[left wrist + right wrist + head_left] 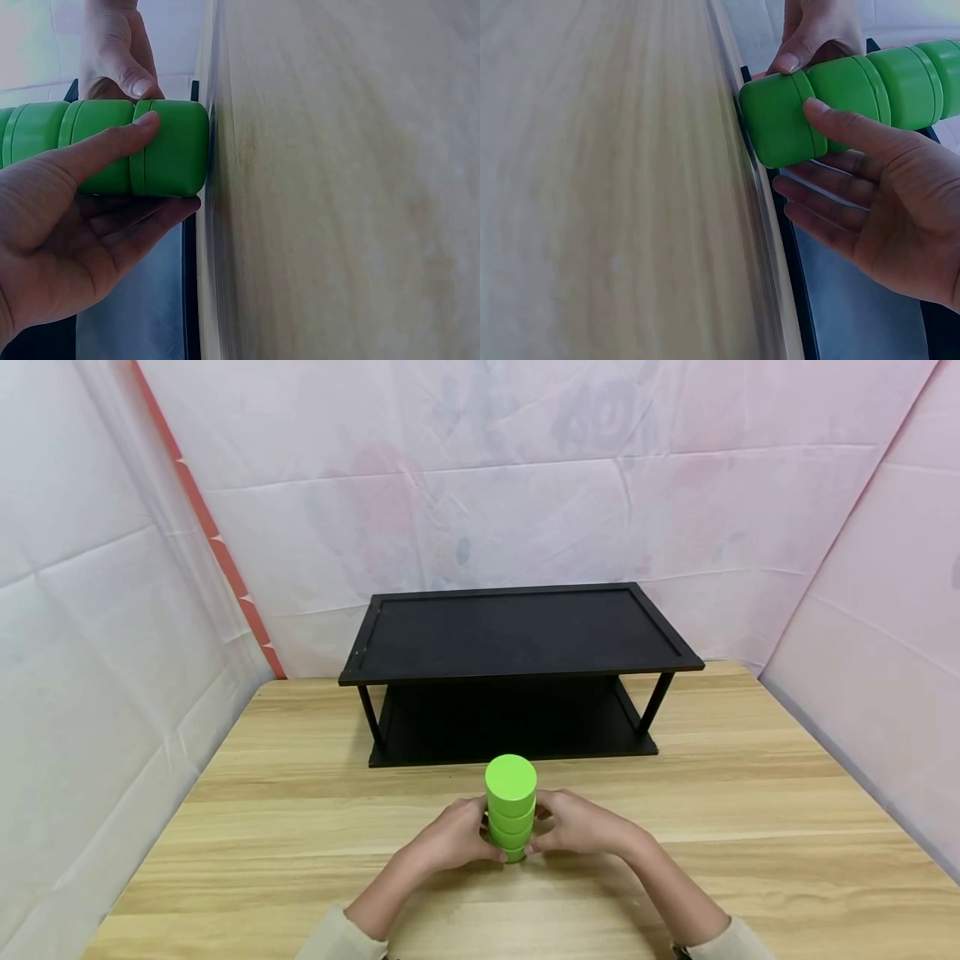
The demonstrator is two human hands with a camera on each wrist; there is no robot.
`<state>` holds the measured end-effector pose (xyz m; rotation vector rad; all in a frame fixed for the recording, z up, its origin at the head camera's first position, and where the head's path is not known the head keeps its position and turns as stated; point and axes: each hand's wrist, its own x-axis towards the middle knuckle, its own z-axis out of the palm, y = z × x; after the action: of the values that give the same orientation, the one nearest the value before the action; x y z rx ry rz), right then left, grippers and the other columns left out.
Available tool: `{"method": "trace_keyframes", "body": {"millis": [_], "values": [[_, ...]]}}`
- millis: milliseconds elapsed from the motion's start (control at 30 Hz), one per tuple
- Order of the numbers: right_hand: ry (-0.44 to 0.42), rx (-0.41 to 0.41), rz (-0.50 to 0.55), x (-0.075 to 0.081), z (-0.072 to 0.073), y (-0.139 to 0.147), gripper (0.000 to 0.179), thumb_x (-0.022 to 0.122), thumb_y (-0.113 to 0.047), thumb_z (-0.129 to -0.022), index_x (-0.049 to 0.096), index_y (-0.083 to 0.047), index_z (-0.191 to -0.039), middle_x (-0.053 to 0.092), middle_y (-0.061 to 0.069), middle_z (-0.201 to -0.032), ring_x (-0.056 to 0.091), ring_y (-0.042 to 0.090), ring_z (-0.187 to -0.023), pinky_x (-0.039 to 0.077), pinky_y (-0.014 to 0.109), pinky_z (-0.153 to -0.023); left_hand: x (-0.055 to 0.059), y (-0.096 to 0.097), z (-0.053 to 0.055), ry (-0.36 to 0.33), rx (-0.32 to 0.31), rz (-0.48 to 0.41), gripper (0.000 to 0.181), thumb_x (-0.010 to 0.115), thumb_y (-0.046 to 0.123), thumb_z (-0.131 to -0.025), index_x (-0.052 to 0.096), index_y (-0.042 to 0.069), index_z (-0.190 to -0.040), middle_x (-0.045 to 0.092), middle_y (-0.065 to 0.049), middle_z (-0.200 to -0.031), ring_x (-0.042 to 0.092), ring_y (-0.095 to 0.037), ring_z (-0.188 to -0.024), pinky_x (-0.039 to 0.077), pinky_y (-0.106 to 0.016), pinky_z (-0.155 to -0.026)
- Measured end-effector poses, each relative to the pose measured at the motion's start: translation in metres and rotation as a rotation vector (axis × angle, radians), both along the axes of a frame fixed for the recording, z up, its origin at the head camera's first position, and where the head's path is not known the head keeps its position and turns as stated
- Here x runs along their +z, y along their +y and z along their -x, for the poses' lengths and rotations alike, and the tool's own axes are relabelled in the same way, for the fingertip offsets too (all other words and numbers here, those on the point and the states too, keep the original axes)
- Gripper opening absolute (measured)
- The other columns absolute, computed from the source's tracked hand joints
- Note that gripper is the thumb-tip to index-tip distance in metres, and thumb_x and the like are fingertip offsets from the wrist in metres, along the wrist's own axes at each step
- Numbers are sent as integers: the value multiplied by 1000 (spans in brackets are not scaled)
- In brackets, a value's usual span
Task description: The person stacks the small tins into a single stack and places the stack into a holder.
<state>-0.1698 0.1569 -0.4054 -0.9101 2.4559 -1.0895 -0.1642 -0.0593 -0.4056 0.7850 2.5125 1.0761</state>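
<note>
A stack of several bright green round containers (511, 793) stands upright at the front of the black shelf. My left hand (457, 837) holds the lowest part of the stack from the left, its thumb on the near side and its fingers behind. From the right, my right hand (576, 823) grips the same low part, thumb in front. In the left wrist view, the lowest container (176, 148) has a rounded base close to the tabletop; whether it touches is hard to tell. The right wrist view shows the right hand's fingers (829, 206) spread behind the stack.
Behind the stack is a black two-level shelf (517, 631) on short posts, its lower board (510, 718) resting on the wooden table (300, 827). Pale cloth walls (525, 510) enclose the table at the back and both sides.
</note>
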Motion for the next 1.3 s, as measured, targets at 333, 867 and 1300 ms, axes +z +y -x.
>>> {"method": "trace_keyframes", "body": {"millis": [333, 867, 1300], "values": [[13, 1, -24, 5, 0, 2, 45, 77, -27, -75, 57, -11, -112, 60, -4, -107, 57, 15, -97, 46, 38, -87, 5, 1, 0, 3, -9, -6, 53, 84, 10, -64, 58, 5, -110, 63, 0, -97, 60, -9, -84, 49, -21, -74], [30, 22, -16, 12, 3, 4, 41, 76, -25, -75, 58, -12, -109, 59, -8, -104, 57, 14, -97, 47, 35, -85, 15, 1, 2, 35, -4, 10, 54, 84, 13, -63, 58, 4, -110, 64, 0, -97, 60, -10, -84, 48, -22, -74], [30, 13, 16, 15, 3, 1, 43, 75, -29, -77, 57, -12, -112, 59, -6, -106, 57, 18, -99, 46, 38, -86, 17, -3, 4, 55, 5, 27, 54, 84, 16, -64, 58, 4, -110, 64, -1, -94, 60, -9, -82, 48, -20, -71]]}}
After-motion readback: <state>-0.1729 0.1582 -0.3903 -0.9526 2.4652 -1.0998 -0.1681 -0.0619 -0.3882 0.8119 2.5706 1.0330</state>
